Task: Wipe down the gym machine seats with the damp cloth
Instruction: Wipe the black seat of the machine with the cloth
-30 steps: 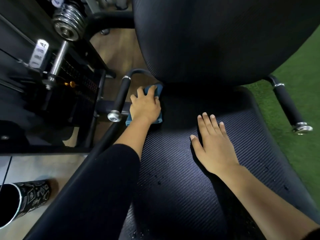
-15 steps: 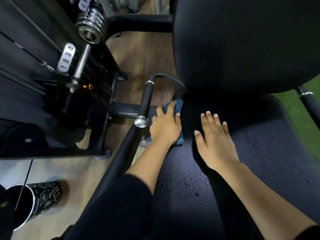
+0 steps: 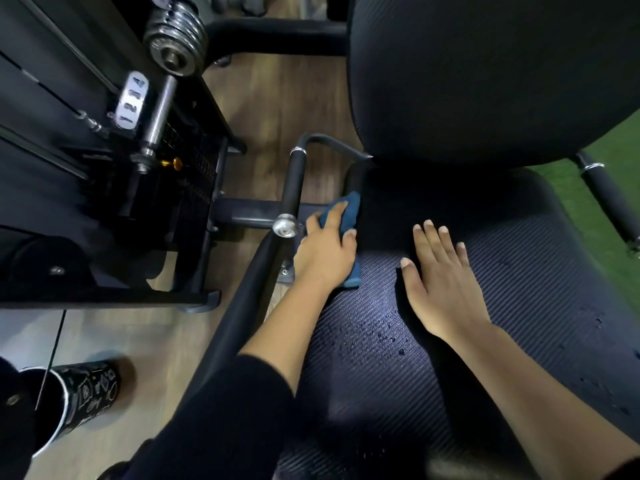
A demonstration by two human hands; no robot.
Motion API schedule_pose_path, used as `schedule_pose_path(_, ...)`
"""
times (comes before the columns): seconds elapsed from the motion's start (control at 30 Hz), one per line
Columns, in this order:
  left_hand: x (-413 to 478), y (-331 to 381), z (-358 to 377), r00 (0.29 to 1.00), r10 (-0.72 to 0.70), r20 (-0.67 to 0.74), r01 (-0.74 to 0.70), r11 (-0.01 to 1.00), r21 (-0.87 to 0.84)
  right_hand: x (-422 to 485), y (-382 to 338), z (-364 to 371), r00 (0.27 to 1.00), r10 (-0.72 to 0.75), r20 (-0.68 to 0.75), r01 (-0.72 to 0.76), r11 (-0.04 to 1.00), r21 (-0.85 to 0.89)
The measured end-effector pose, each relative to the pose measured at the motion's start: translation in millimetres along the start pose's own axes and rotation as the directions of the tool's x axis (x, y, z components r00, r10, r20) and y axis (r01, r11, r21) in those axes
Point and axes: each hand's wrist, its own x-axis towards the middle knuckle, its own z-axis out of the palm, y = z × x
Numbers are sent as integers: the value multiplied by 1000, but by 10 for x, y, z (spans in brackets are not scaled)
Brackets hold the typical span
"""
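While the left hand (image 3: pixel 325 254) presses flat-fingered on the blue cloth (image 3: pixel 351 211) at the left rear edge of the seat (image 3: pixel 519 271), the cloth's long axis runs front to back, its far end pointing toward the backrest (image 3: pixel 485 81). The right hand (image 3: pixel 440 282) lies open, palm down, mid-seat.

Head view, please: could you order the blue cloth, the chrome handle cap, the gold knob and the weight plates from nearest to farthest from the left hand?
1. Blue cloth, directly under the left hand at the left edge of the seat.
2. Chrome handle cap, just left of the hand.
3. Gold knob, farther left and up.
4. Weight plates, top left, farthest.
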Motion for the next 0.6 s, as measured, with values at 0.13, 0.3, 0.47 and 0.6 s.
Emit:
schedule_pose_path(0.13,-493,-262,-69,999,-31,5,32,999,-44,-234,58,-36,1000,-8,-10,8,1000,-10)
schedule_pose_path(0.3,-1049,-411,-113,998,-4,-57,4,1000,12,-504,126,-50,1000,-7,-12,6,1000,-29)
schedule_pose_path(0.47,-1596,-412,-110,980,129,-150,-86,960,267,-755,185,-74,1000,-13,-21,12,1000,-21)
schedule_pose_path(0.6,-1730,-426,-17,952,222,-211,-130,916,381,-939,305,-79,999,-29,-30,28,999,-32)
